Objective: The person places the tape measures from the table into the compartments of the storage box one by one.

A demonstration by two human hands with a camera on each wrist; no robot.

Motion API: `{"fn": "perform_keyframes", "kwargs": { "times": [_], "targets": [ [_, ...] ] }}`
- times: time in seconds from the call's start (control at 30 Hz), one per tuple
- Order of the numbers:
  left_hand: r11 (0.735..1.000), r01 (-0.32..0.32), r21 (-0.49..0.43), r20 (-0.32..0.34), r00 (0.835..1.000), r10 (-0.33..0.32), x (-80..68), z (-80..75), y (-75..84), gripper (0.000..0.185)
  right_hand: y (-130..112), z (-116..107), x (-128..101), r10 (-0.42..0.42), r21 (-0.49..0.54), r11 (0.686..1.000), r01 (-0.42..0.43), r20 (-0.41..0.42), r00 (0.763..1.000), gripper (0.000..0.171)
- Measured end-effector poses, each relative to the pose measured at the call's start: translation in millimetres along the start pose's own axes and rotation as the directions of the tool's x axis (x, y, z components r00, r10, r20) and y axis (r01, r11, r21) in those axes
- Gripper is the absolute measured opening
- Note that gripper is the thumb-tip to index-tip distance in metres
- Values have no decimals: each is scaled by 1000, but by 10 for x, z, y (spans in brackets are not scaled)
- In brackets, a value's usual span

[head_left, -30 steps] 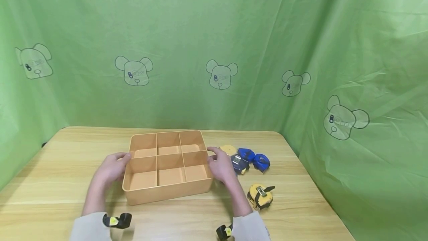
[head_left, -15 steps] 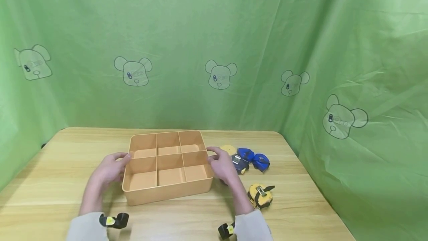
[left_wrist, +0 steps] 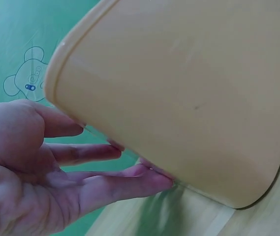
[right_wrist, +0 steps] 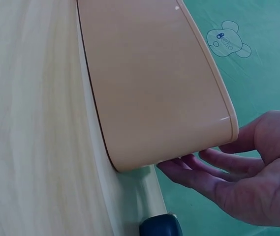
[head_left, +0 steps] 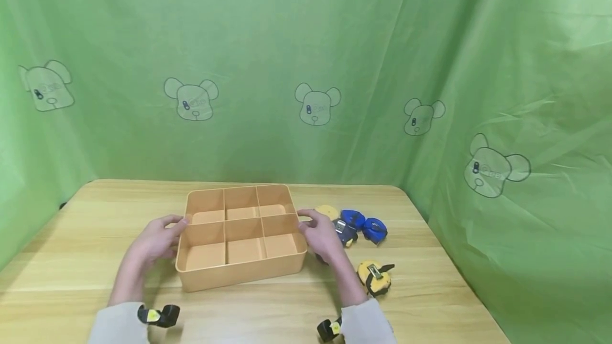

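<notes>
A tan box (head_left: 239,275) with several compartments stands on the wooden table (head_left: 258,312), turned at a slight angle. My left hand (head_left: 155,238) is at its left side, thumb by the rim; in the left wrist view the fingers (left_wrist: 125,189) lie nearly straight against the wall. At the opposite side my right hand (head_left: 321,235) touches the wall with extended fingers (right_wrist: 186,174), as the right wrist view shows. The box's compartments hold nothing. Right of the right hand lies a yellow and black tape measure (head_left: 374,277) with a metal clip.
Behind the right hand sit two blue tape measures (head_left: 353,219), a dark blue one (head_left: 345,232) and a partly hidden yellow round thing (head_left: 327,212). Green curtain (head_left: 258,31) with bear faces hangs around the table's back and sides.
Both wrists and sleeves have spread slightly outward, away from each other. The hands stay at the box's sides, and the box looks nearly unmoved.
</notes>
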State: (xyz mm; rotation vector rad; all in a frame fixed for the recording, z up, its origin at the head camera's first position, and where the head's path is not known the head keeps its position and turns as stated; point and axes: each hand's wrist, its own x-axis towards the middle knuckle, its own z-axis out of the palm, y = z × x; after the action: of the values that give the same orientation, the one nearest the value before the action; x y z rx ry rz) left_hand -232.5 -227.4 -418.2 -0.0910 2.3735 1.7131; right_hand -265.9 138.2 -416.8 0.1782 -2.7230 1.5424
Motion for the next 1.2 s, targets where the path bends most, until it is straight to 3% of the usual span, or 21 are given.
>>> {"fn": "perform_keyframes", "kwargs": {
  "times": [0.3, 1.2],
  "targets": [
    [1000, -10, -23, 39, 999, 11, 3, -38, -26, 66, 28, -10, -22, -16, 42, 999, 16, -1, 1000, 38],
    [999, 9, 40, 32, 999, -11, 8, -43, -18, 71, 31, -14, -6, -11, 49, 999, 11, 3, 1000, 39]
  ]
}}
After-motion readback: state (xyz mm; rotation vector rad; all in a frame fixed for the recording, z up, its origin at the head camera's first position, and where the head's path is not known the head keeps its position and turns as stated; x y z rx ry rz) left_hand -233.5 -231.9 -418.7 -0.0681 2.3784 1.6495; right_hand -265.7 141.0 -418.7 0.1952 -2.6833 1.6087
